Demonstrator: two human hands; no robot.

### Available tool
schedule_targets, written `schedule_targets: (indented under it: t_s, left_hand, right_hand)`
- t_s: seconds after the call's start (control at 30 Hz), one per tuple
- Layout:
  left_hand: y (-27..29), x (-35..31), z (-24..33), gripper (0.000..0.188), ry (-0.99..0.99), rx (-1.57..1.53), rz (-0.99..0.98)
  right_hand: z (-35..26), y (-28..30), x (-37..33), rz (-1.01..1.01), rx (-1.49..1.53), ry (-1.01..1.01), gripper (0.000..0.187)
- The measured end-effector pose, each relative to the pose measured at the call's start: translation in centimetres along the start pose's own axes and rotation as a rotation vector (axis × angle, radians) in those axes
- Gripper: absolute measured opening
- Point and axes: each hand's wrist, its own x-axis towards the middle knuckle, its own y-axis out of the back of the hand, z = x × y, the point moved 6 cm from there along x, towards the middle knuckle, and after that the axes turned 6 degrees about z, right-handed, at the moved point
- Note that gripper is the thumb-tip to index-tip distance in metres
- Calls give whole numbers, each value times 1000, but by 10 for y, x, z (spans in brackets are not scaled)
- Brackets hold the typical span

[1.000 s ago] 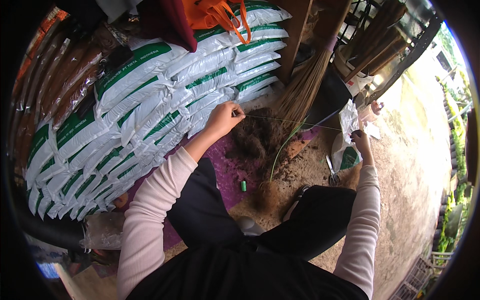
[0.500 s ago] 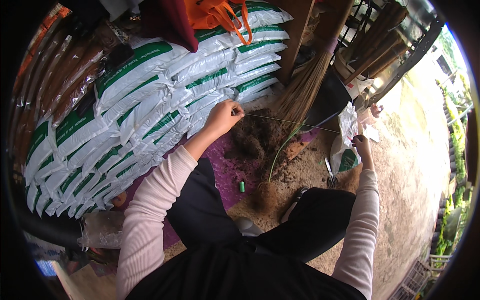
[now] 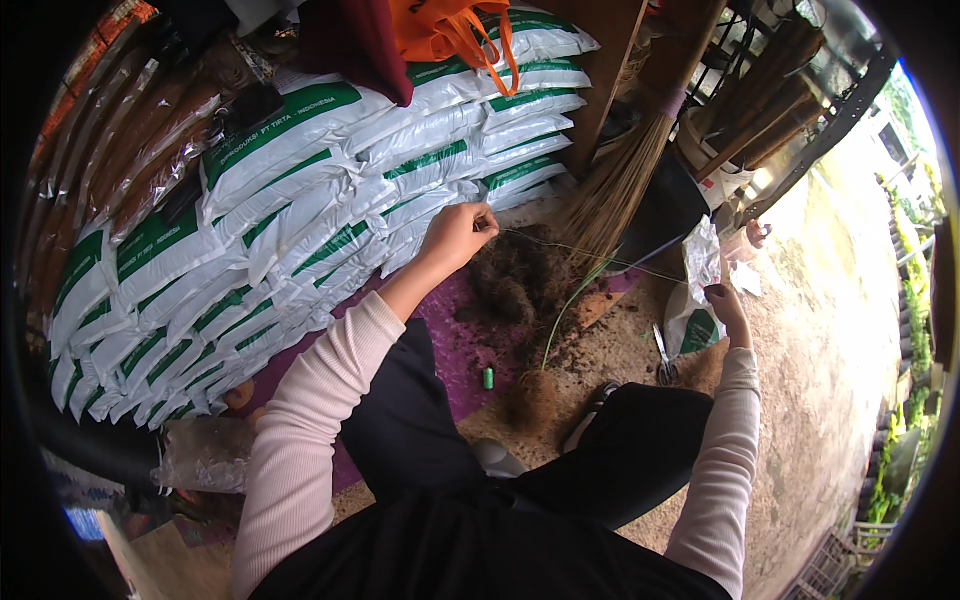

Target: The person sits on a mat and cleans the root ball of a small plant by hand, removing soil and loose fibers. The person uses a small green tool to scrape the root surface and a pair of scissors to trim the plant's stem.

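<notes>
My left hand (image 3: 460, 238) is closed in a pinch on one end of a thin greenish thread (image 3: 640, 268). The thread runs across to my right hand (image 3: 730, 312), whose fingers are also closed on it. Below the thread, a fibrous brown root ball (image 3: 535, 400) sits on the ground between my legs, with a long green stem (image 3: 570, 300) rising from it. A small green spool (image 3: 488, 379) lies on a purple sheet (image 3: 462, 362). Scissors (image 3: 664, 362) rest on the ground nearer my right hand.
Stacked white-and-green sacks (image 3: 300, 215) fill the left. A dark heap of fibre and soil (image 3: 515, 280) lies ahead, before a stick broom (image 3: 630, 170). A white-and-green bag (image 3: 695, 325) stands beside my right hand. An orange bag (image 3: 450, 30) hangs over the sacks.
The thread, straight and taut before, now bows loosely between my hands. Both hands keep their pinch and have shifted only slightly. The whole view has moved a little.
</notes>
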Motion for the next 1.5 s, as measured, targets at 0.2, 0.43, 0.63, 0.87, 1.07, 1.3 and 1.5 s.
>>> schedule_targets:
  t_s: [0.2, 0.43, 0.63, 0.87, 1.07, 1.3, 1.5]
  left_hand:
    - [-1, -5, 8, 10, -151, 16, 109]
    - [-17, -6, 60, 9, -374, -91, -43]
    - [-32, -17, 97, 10, -590, -124, -31]
    - [-40, -13, 101, 12, -592, -93, 18]
    - [-52, -13, 100, 12, -603, -72, 20]
    - [-59, -11, 91, 9, -600, -55, 3]
    - [-68, -17, 72, 7, -537, 73, -86]
  right_hand:
    - [-95, -11, -23, 88, -493, 65, 57]
    - [-287, -41, -94, 56, 92, 507, 50]
    - [-324, -113, -132, -228, 251, 651, 51]
    - [-322, -112, -131, -225, 253, 534, 29]
    - [-311, -97, -128, -210, 178, 429, 25]
    - [-283, -78, -120, -75, 76, 478, 24]
    - [-272, -30, -118, 130, 2, 366, 23]
